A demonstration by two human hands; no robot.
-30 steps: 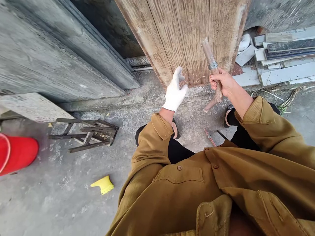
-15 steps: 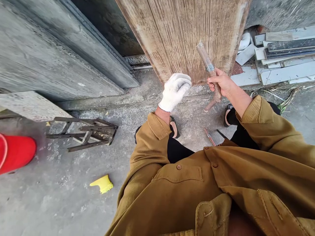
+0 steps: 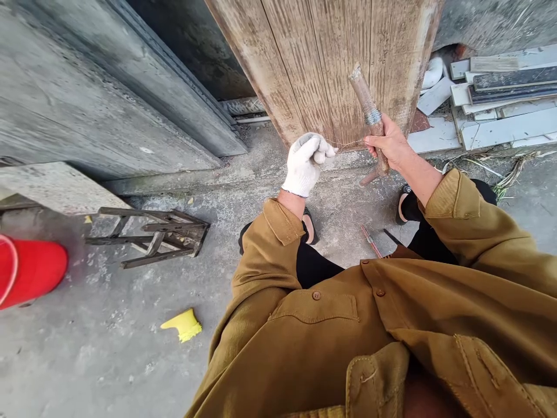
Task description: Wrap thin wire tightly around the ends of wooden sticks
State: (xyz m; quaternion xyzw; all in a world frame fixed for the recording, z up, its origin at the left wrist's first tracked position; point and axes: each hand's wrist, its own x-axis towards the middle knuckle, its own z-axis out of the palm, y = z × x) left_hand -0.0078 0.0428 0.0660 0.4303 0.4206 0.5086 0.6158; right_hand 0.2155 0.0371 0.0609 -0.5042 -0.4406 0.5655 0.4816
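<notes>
My right hand [image 3: 390, 144], bare, is closed around a forked wooden stick [image 3: 362, 93] held tilted over the foot of a plank panel. Just above that hand, several turns of silvery wire [image 3: 373, 117] wrap the stick. A thin loose wire [image 3: 348, 144] stretches from beside my right thumb across to my left hand [image 3: 304, 164]. In its white knitted glove, the left hand has its fingers curled and pinched on the wire's end. The stick's short lower branch [image 3: 369, 177] sticks out below my right hand.
A wooden plank panel [image 3: 322, 69] leans ahead. Stacked boards and tiles [image 3: 509, 98] lie at right. On the concrete floor are a dark wooden stool [image 3: 152, 238] on its side, a red bucket [image 3: 35, 273], a yellow piece [image 3: 185, 325] and a red-handled tool [image 3: 369, 241] between my feet.
My left fingers have curled in and the wire now shows more clearly between the hands. The stick has shifted slightly upward, its lower branch partly turned.
</notes>
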